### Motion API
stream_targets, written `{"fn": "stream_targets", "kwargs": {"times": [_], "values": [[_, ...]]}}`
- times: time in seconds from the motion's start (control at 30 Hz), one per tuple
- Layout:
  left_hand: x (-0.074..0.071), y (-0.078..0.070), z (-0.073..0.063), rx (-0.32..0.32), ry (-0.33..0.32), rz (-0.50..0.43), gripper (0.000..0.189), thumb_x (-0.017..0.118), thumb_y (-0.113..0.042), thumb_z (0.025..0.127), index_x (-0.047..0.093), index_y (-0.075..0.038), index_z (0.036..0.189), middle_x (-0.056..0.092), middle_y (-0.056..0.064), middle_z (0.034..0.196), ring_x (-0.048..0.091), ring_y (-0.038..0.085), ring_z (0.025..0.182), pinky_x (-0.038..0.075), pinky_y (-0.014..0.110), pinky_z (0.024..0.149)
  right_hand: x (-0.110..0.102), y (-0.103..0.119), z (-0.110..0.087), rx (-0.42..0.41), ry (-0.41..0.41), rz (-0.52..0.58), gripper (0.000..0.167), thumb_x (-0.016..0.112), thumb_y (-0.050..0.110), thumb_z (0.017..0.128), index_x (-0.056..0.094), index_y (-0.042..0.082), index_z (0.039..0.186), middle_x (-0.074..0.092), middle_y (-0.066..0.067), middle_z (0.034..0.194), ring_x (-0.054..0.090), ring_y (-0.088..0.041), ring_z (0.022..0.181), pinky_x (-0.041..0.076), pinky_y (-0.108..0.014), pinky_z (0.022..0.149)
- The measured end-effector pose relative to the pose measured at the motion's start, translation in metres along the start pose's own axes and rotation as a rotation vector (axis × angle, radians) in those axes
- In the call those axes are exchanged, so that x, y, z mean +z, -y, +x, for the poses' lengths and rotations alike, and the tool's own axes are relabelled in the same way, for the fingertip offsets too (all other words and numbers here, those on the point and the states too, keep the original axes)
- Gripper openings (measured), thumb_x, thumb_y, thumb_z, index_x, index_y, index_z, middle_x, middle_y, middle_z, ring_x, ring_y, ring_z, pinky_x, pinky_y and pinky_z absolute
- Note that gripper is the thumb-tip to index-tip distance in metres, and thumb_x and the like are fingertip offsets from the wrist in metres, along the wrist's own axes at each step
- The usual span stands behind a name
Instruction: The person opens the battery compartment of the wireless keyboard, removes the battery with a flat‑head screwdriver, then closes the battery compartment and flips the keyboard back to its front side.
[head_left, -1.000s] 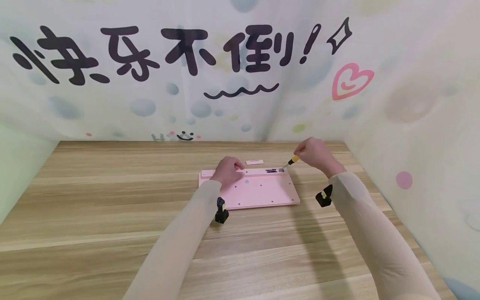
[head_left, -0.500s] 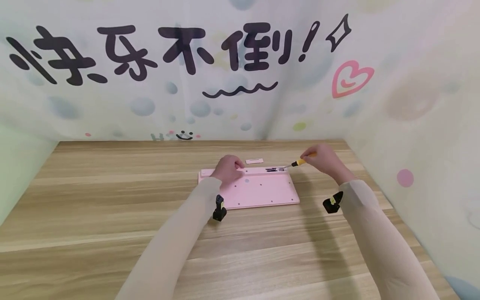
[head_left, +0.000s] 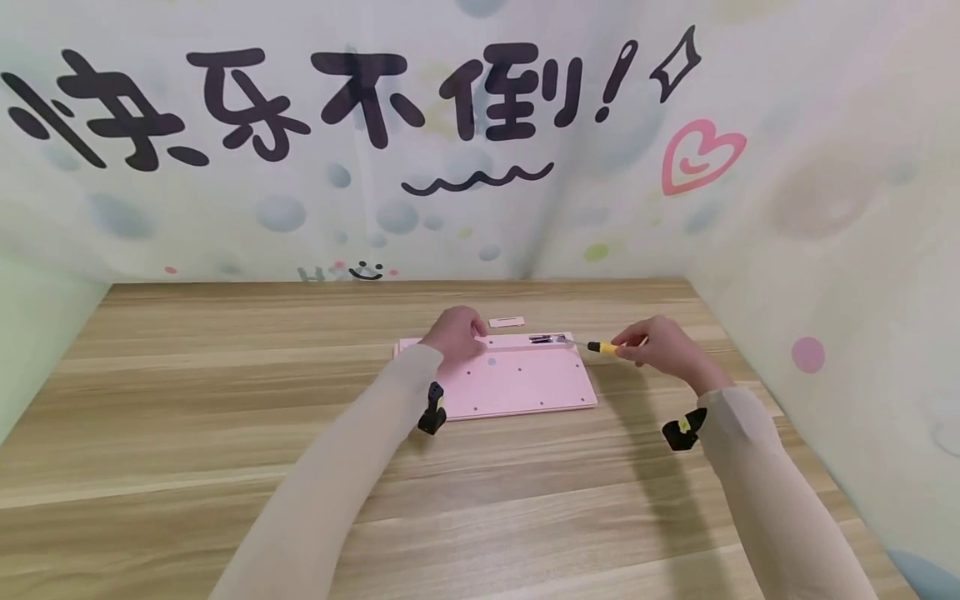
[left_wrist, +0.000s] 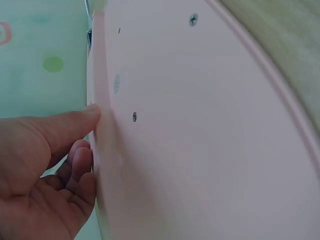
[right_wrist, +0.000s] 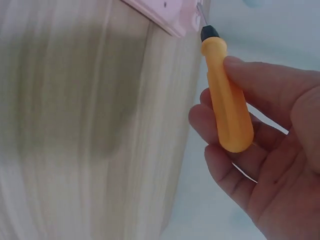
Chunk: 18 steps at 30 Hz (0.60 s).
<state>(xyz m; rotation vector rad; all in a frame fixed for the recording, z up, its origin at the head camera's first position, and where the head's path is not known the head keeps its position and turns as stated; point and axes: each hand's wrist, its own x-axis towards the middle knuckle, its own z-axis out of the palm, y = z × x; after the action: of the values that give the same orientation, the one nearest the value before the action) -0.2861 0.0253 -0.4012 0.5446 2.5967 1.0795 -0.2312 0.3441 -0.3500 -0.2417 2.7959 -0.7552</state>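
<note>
A pink keyboard (head_left: pixel 525 387) lies with its underside up on the wooden table, small screws dotted over its back. My left hand (head_left: pixel 452 333) holds its far raised edge. In the left wrist view the thumb (left_wrist: pixel 82 120) presses on the ridge, with the other fingers curled against the edge. My right hand (head_left: pixel 663 346) grips a screwdriver (right_wrist: pixel 227 100) by its yellow handle, between thumb and fingers. The metal shaft points left, its tip at the uncovered battery compartment (head_left: pixel 550 339) near the keyboard's far right corner. Dark and silvery parts show inside that slot.
A small pink cover (head_left: pixel 507 322) lies on the table (head_left: pixel 225 400) just behind the keyboard. A printed cloth (head_left: pixel 480 225) rises at the table's back edge and along the right side. Both wrists carry small black cameras.
My right hand has swung right and toward me, lowering the screwdriver's handle so it lies flatter, while its tip stays at the compartment. My left hand and the keyboard hold their places.
</note>
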Motion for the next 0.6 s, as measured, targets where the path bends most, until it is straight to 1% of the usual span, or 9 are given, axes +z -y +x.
{"fn": "stream_targets", "kwargs": {"times": [0.1, 0.3, 0.43, 0.6], "values": [[-0.004, -0.006, -0.001, 0.0, 0.019, 0.055, 0.019, 0.066, -0.003, 0.08, 0.063, 0.0, 0.099, 0.058, 0.008, 0.096, 0.052, 0.021, 0.09, 0.044, 0.032, 0.081, 0.004, -0.003, -0.004, 0.003, -0.005, -0.01, 0.023, 0.065, 0.011, 0.085, 0.066, -0.004, 0.102, 0.065, -0.016, 0.084, 0.06, -0.03, 0.068, 0.046, -0.031, 0.057], [-0.008, -0.014, 0.004, -0.005, 0.063, 0.153, 0.018, 0.067, -0.003, 0.079, 0.065, -0.001, 0.097, 0.062, 0.008, 0.101, 0.054, 0.022, 0.095, 0.044, 0.032, 0.085, 0.012, -0.008, -0.009, -0.015, -0.02, -0.063, 0.024, 0.066, 0.014, 0.084, 0.068, -0.003, 0.1, 0.067, -0.01, 0.087, 0.059, -0.019, 0.074, 0.049, -0.032, 0.064], [-0.011, -0.018, 0.007, -0.026, 0.103, 0.175, 0.017, 0.068, -0.005, 0.079, 0.065, -0.002, 0.096, 0.062, 0.007, 0.103, 0.054, 0.02, 0.097, 0.044, 0.031, 0.086, 0.018, -0.009, -0.011, -0.018, -0.031, -0.067, 0.022, 0.065, 0.013, 0.084, 0.068, -0.003, 0.099, 0.066, -0.008, 0.085, 0.057, -0.017, 0.073, 0.048, -0.031, 0.063], [-0.014, -0.03, 0.006, -0.027, 0.132, 0.201, 0.018, 0.066, -0.005, 0.081, 0.064, -0.001, 0.098, 0.061, 0.007, 0.103, 0.052, 0.02, 0.096, 0.044, 0.032, 0.085, 0.023, -0.01, -0.013, -0.028, -0.05, -0.058, 0.021, 0.066, 0.011, 0.084, 0.068, -0.003, 0.098, 0.065, -0.007, 0.083, 0.056, -0.017, 0.071, 0.047, -0.03, 0.062]]}}
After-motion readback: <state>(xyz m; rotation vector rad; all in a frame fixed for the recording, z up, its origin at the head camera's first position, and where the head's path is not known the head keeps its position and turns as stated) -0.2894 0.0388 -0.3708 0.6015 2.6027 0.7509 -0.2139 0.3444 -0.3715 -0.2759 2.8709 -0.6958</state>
